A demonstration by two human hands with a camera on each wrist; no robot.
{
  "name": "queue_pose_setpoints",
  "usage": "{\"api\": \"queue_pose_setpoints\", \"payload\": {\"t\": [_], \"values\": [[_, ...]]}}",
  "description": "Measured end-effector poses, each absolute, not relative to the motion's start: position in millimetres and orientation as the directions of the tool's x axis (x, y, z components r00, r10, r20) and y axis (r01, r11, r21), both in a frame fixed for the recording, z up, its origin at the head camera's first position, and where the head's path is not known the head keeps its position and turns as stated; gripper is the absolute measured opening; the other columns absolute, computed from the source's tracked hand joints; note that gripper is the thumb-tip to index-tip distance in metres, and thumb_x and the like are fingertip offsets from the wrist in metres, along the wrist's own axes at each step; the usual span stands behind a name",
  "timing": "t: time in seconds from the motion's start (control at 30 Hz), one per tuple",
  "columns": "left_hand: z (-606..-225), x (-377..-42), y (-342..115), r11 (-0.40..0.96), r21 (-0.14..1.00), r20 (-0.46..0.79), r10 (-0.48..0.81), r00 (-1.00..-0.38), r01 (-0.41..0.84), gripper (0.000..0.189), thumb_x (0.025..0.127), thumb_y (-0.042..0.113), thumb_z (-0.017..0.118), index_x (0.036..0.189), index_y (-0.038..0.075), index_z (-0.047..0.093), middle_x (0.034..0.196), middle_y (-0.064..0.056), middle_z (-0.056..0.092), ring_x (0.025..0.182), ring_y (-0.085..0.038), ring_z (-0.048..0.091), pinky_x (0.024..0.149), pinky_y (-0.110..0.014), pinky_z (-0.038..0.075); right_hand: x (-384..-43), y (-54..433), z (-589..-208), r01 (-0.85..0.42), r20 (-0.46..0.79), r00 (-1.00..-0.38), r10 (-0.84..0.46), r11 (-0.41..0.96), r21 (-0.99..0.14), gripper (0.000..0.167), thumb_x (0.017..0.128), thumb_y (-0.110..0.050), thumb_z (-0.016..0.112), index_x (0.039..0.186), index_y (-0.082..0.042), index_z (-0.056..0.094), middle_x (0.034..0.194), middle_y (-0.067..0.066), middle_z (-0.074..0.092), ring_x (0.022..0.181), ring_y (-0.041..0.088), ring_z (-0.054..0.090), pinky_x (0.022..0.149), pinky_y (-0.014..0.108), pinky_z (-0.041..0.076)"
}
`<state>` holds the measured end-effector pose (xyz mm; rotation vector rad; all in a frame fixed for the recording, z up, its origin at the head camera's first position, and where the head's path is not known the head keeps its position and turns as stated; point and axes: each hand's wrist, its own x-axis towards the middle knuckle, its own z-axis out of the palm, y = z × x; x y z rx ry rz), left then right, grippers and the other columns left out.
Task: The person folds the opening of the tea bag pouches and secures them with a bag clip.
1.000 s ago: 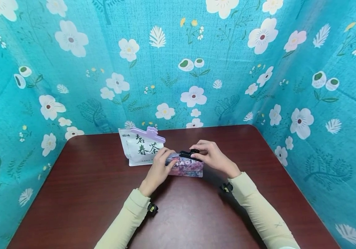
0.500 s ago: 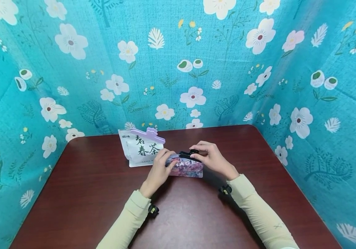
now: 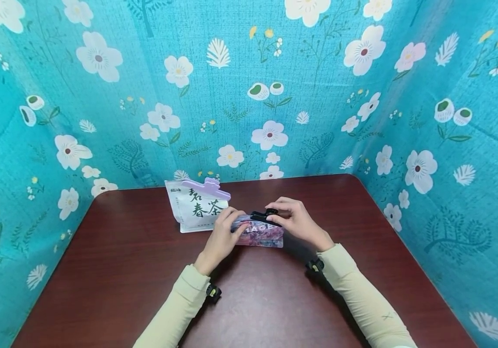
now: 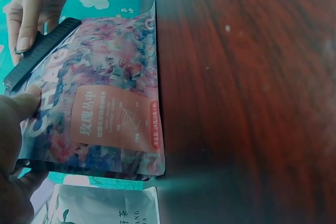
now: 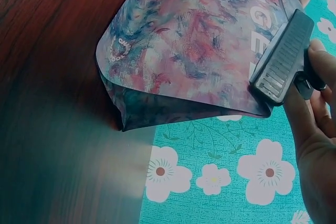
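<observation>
A pink, purple and blue patterned tea pouch (image 3: 262, 236) stands on the table between both hands. My left hand (image 3: 224, 231) pinches its upper left corner, thumb on the front face and fingers behind, as the left wrist view shows. Across the right part of the top edge sits a black sealing clip (image 5: 282, 59). My right hand (image 3: 298, 220) pinches the clip's handle between thumb and fingers. In the right wrist view the clip's ribbed bar lies over the pouch's top edge, near its right corner.
Behind and left of the left hand stands a white tea pouch (image 3: 197, 212) with dark lettering. A lilac clip (image 3: 207, 187) is across its top. The dark red-brown table (image 3: 249, 295) ends at a blue floral cloth (image 3: 231, 96) behind and at both sides.
</observation>
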<state>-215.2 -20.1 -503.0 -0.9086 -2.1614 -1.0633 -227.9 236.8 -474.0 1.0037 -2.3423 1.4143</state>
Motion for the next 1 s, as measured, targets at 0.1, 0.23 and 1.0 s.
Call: {"api": "queue_pose_setpoints", "payload": {"t": [0.1,0.23,1.0], "values": [[-501.3,-217.9,-20.4,0.451,0.441,0.718,0.342,-0.607,0.776,0.027,0.085,0.009,0.082,0.109,0.004,0.07,0.102,-0.007,0.062,0.094,-0.02,0.06,0.084,-0.035,0.051,-226.4,237.3,-471.5,-0.652,0.51,-0.745,-0.43,0.308,-0.693,0.027,0.089,-0.004,0.076,0.116,-0.009,0.075,0.1,0.005,0.068,0.091,0.015,0.068,0.08,0.029,0.059],[-496.0,-221.6,-18.8,0.446,0.432,0.707,0.373,-0.601,0.784,0.027,0.086,0.011,0.082,0.109,0.005,0.071,0.102,-0.005,0.064,0.094,-0.018,0.062,0.084,-0.035,0.053,-223.9,239.7,-466.1,-0.644,0.51,-0.756,-0.41,0.328,-0.691,0.029,0.088,0.0,0.076,0.116,-0.007,0.075,0.101,0.008,0.068,0.091,0.02,0.069,0.081,0.034,0.06],[-472.9,-250.8,28.3,0.555,0.142,0.673,0.553,-0.491,0.82,0.021,0.089,0.012,0.079,0.108,0.008,0.07,0.102,-0.004,0.066,0.095,-0.02,0.062,0.087,-0.034,0.052,-240.7,279.1,-446.9,-0.723,0.489,-0.69,-0.534,0.542,-0.429,0.035,0.087,-0.005,0.079,0.122,-0.006,0.072,0.113,0.004,0.066,0.097,0.016,0.063,0.081,0.037,0.055]]}}
